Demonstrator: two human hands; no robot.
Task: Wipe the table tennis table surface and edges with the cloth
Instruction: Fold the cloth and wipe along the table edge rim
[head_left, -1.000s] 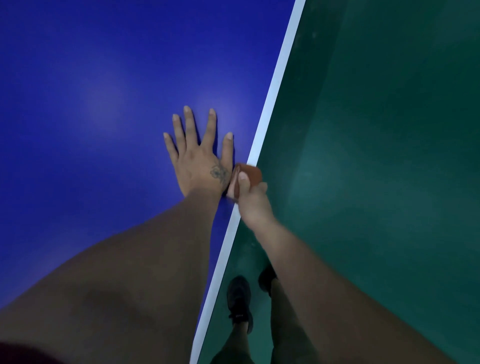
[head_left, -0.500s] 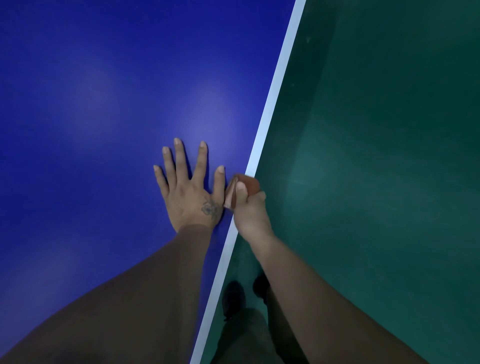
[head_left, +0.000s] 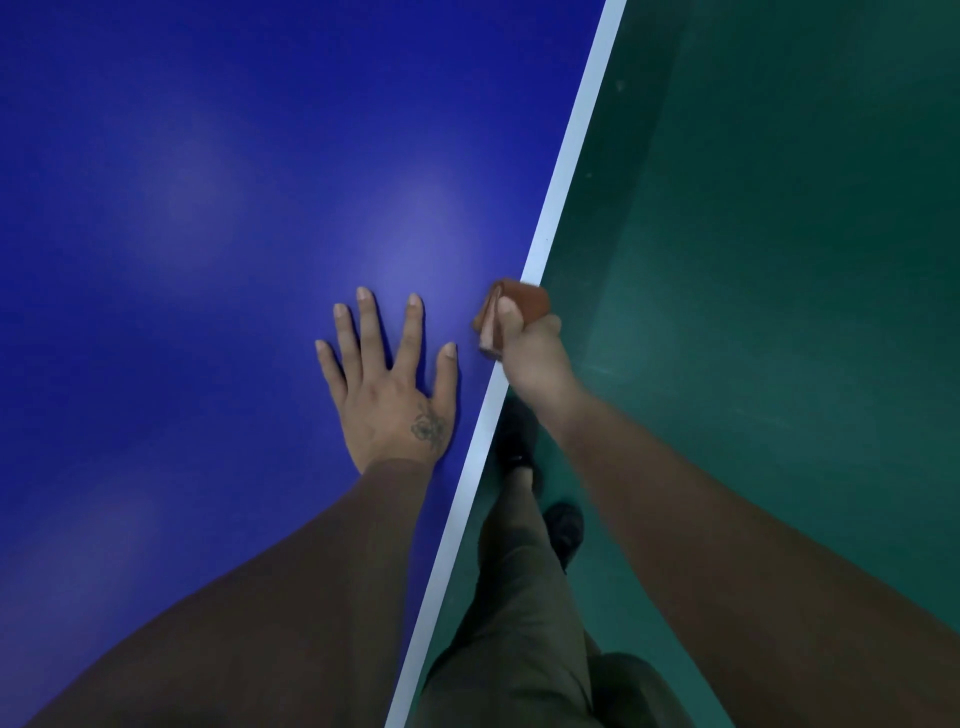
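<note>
The bench (head_left: 182, 208) has a blue top with a white edge line (head_left: 566, 171) running from 7 o'clock up to 1 o'clock. The left hand (head_left: 392, 382) lies flat on it, fingers spread, near the edge. A folded brown cloth (head_left: 522, 301) touches that edge.

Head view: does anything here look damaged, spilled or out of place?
Nothing stands out. The blue table shows only soft light reflections, and its white edge line runs straight. The right hand grips the folded brown cloth at that edge; the left hand rests flat beside it.
</note>
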